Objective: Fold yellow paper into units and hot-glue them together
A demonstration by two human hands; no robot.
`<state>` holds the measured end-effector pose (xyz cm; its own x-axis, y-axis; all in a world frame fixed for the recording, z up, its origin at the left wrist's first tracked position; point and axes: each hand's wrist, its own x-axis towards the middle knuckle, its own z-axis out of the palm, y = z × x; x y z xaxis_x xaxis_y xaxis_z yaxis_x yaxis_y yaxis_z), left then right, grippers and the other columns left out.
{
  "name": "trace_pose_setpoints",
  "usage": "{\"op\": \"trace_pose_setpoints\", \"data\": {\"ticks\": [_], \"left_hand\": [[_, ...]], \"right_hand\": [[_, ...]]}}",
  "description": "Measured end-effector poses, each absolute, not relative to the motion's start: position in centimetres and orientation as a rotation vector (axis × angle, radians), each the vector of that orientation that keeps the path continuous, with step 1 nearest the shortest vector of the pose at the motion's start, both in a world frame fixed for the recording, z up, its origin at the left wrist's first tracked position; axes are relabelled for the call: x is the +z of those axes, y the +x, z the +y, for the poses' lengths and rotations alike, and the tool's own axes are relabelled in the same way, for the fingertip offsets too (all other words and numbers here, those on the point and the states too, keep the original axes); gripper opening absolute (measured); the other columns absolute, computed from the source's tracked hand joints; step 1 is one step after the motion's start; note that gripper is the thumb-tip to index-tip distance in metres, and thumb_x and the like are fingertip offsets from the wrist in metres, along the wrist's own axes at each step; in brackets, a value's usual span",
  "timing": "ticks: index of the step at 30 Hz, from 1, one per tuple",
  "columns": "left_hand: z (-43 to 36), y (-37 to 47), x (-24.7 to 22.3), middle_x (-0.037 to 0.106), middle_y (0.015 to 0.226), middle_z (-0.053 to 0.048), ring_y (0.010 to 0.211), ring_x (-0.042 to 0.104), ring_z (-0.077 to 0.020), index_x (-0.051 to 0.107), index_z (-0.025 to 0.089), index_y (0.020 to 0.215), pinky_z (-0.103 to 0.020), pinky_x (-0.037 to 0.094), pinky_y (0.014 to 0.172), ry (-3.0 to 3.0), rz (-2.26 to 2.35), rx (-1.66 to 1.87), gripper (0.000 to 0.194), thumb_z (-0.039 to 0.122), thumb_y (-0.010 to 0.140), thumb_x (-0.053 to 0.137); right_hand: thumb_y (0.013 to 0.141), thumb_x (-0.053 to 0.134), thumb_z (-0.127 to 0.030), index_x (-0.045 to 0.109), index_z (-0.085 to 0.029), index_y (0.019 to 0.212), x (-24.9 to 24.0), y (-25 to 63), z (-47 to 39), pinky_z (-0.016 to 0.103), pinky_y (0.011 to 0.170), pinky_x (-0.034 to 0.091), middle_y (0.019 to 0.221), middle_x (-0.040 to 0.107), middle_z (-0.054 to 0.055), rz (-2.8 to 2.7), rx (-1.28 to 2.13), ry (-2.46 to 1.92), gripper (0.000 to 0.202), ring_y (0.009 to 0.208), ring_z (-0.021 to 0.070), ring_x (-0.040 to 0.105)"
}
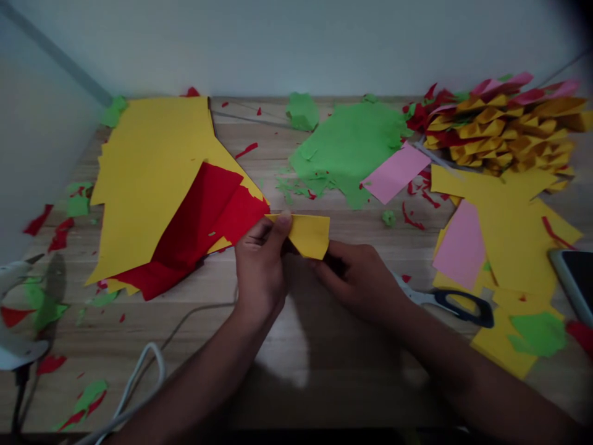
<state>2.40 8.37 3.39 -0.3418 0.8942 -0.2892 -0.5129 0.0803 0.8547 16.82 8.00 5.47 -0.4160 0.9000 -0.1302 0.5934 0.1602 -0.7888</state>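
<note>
A small folded yellow paper piece [309, 236] is held between both hands near the middle of the table. My left hand [265, 253] pinches its left end, the thumb lying on top. At the lower right corner, my right hand [354, 275] closes its fingers on the same piece; some fingertips are hidden behind it. Just left of my left hand lies red paper [199, 228] on large yellow sheets [148, 167]. Scissors with dark handles [463, 307] rest beside my right forearm, their blades partly hidden.
Green paper [352, 148] and a pink rectangle [396, 173] lie behind the hands. Folded yellow pieces [504, 136] are heaped at the back right, above yellow sheets [519, 228]. A phone [574, 278] sits at the right edge. A white cable [160, 364] and a glue gun-like tool [18, 340] are at left.
</note>
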Motion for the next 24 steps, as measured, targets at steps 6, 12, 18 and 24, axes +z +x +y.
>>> {"op": "trace_pose_setpoints", "data": {"ticks": [6, 12, 18, 24], "left_hand": [[7.95, 2.98, 3.77, 0.07, 0.076, 0.002, 0.066, 0.066, -0.0124, 0.066, 0.02, 0.08, -0.024, 0.053, 0.062, 0.424, 1.158, 1.48, 0.026, 0.039, 0.074, 0.082], [7.77, 3.16, 3.79, 0.068, 0.074, 0.002, 0.064, 0.064, -0.0114, 0.065, 0.019, 0.08, -0.023, 0.052, 0.061, 0.453, 1.168, 1.492, 0.029, 0.042, 0.074, 0.082], [7.56, 3.2, 3.49, 0.063, 0.072, 0.002, 0.057, 0.057, -0.0076, 0.068, 0.017, 0.083, -0.019, 0.047, 0.054, 0.545, 1.215, 1.504, 0.03, 0.043, 0.077, 0.08], [7.73, 3.14, 3.33, 0.066, 0.075, 0.002, 0.059, 0.058, -0.0083, 0.067, 0.019, 0.082, -0.02, 0.047, 0.056, 0.535, 1.206, 1.538, 0.027, 0.042, 0.077, 0.08]], "right_hand": [[0.089, 0.054, -0.037, 0.065, -0.017, 0.09, 5.84, 16.74, 7.64, 0.027, 0.056, 0.03, 0.067, 0.063, 0.001, -2.05, 1.12, -1.379, 0.023, 0.058, 0.0135, 0.051], [0.084, 0.053, -0.032, 0.064, -0.018, 0.082, 5.91, 16.84, 7.63, 0.027, 0.057, 0.03, 0.065, 0.062, 0.001, -2.04, 1.105, -1.386, 0.018, 0.056, 0.0132, 0.05], [0.088, 0.039, -0.029, 0.059, -0.019, 0.066, 5.8, 16.79, 7.64, 0.029, 0.058, 0.031, 0.06, 0.062, 0.003, -1.984, 1.088, -1.461, 0.031, 0.056, 0.0152, 0.054], [0.089, 0.04, -0.03, 0.06, -0.018, 0.067, 6.03, 16.84, 7.38, 0.029, 0.057, 0.031, 0.057, 0.06, 0.002, -1.989, 1.043, -1.439, 0.031, 0.053, 0.0141, 0.053]]}}
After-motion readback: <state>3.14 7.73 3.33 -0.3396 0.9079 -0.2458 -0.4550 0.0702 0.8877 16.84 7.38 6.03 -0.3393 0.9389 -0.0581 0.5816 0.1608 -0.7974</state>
